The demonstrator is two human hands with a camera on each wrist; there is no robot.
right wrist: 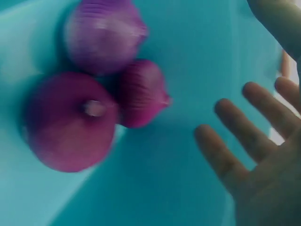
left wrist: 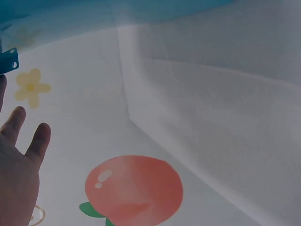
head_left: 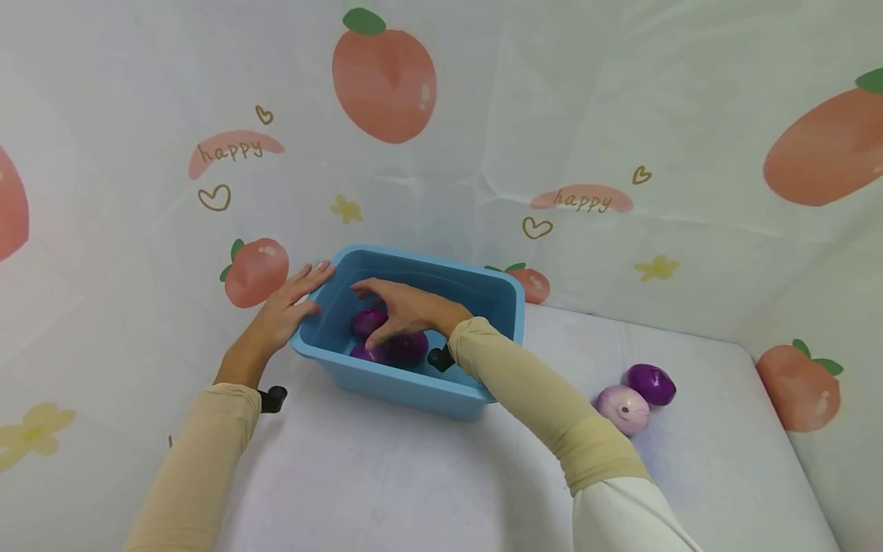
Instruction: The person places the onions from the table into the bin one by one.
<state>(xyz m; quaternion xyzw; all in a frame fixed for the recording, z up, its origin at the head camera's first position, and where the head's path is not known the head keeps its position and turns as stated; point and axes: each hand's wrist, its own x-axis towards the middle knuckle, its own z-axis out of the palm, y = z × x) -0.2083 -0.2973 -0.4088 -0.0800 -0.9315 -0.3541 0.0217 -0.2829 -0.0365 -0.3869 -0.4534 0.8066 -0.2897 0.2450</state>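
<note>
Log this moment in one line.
left hand: at blue bin; right hand: empty, inside bin; three onions: in bin; two onions: on table

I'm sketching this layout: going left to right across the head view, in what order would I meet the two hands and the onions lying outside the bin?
Left hand → right hand, reaching inside the blue bin → pale onion → dark purple onion.

White tabletop [head_left: 386, 475], three items visible on it.
Blue bin [head_left: 393, 395] stands upright; to the bin's right, well apart, pale onion [head_left: 623, 410] and dark purple onion [head_left: 651, 384] close together, dark one farther from the bin.
</note>
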